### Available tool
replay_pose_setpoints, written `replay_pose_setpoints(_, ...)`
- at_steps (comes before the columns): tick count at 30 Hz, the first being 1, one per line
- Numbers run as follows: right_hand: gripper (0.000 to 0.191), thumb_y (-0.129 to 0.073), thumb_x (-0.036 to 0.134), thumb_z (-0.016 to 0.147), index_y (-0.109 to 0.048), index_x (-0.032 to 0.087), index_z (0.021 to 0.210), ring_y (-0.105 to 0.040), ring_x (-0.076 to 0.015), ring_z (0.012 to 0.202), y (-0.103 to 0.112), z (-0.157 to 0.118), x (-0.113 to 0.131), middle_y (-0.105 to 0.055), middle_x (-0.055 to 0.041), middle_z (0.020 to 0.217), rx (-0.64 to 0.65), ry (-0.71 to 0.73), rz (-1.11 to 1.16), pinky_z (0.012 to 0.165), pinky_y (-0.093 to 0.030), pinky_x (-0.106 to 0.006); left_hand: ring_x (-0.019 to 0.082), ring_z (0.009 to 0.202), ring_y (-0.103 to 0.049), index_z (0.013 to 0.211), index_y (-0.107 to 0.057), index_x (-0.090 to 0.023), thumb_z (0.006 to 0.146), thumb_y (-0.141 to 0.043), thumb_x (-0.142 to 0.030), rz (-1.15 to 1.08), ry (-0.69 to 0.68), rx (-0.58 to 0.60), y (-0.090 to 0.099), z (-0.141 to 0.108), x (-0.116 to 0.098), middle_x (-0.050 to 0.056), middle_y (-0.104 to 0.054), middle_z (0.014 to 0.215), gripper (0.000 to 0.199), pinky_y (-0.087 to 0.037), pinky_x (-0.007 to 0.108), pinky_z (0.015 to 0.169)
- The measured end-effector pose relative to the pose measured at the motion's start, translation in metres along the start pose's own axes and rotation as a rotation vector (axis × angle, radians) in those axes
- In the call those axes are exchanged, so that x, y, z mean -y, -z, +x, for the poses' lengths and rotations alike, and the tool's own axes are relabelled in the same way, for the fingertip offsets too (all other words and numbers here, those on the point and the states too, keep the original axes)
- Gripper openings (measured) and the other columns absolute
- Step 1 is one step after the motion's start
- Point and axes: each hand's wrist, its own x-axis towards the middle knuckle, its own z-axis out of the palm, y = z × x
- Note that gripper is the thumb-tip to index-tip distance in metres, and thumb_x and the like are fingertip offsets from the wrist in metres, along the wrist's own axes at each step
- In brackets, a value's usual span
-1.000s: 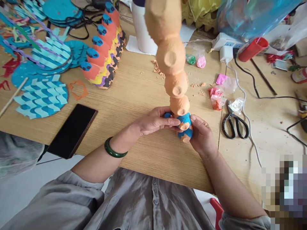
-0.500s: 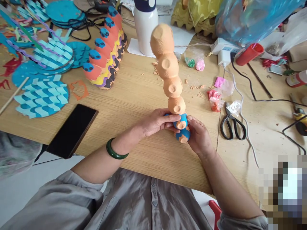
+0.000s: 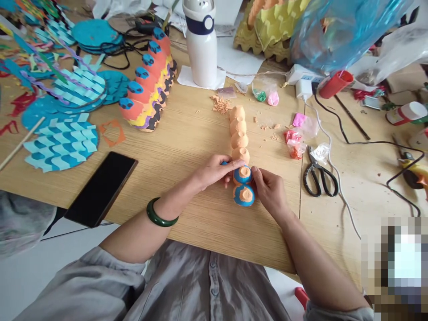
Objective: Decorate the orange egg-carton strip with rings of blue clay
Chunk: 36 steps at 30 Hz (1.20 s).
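Note:
An orange egg-carton strip with a row of bumps lies lengthwise on the table, pointing away from me. Blue modelling clay covers parts of its two nearest bumps, around their orange tips. My left hand is closed at the strip's left side, its thumb pressed on top by the second bump. A small blue lump, seemingly clay, peeks out among its curled fingers. My right hand pinches the strip's right edge at the same bump, thumb and forefinger against the blue. The right fingertips are partly hidden.
A painted egg-carton piece and a black phone lie left. Behind stands a white bottle. Black-handled scissors, clay in bags and a white cable lie right. Orange scraps lie beyond the strip.
The strip's far end has come down from a raised tilt to lie along the table. Both hands stay on its near end, shifted slightly left.

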Motion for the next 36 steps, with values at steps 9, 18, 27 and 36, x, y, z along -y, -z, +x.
replay_pose_setpoints(9,0.05,-0.051,0.049,0.101,-0.052,0.021,0.059,-0.041,-0.0129,0.053,-0.002,-0.002,-0.01,-0.056,-0.0011,0.055,-0.077,0.096,-0.435,0.056,-0.024,-0.031,0.013,0.066,-0.055,0.075,-0.073,-0.017,0.081,-0.077,-0.062,0.594,-0.265,-0.36,0.012,-0.002,0.002,0.001,-0.067,0.068,0.045,-0.041,0.024,0.061)
replay_pose_setpoints(18,0.014,-0.056,0.023,0.103,-0.067,0.022,0.094,-0.058,-0.0143,0.065,0.001,-0.007,-0.003,-0.068,-0.0032,0.079,-0.232,0.505,-0.26,0.061,-0.047,-0.029,0.016,0.096,-0.072,0.127,-0.069,-0.019,0.096,-0.065,-0.038,-0.352,-0.51,-0.112,-0.012,-0.007,0.0,0.006,-0.073,0.108,0.037,-0.06,0.032,0.091)
replay_pose_setpoints(27,0.035,-0.071,0.014,0.094,-0.061,0.023,0.125,-0.071,-0.0215,0.082,-0.01,-0.016,0.004,-0.076,-0.0067,0.095,-0.264,0.892,-0.32,0.068,-0.061,-0.035,0.023,0.148,-0.052,0.16,-0.047,-0.028,0.108,-0.048,-0.034,-0.272,-0.649,0.209,-0.038,-0.024,0.015,0.01,-0.06,0.155,0.052,-0.038,0.039,0.127)
replay_pose_setpoints(36,0.036,-0.07,0.007,0.093,-0.069,0.028,0.123,-0.068,-0.0158,0.075,-0.005,-0.012,-0.003,-0.073,-0.0023,0.094,-0.386,0.748,-0.156,0.067,-0.063,-0.033,0.017,0.097,-0.074,0.113,-0.078,-0.018,0.088,-0.081,-0.037,-0.109,-0.585,-0.052,-0.027,-0.02,0.004,0.007,-0.076,0.109,0.031,-0.063,0.023,0.08)
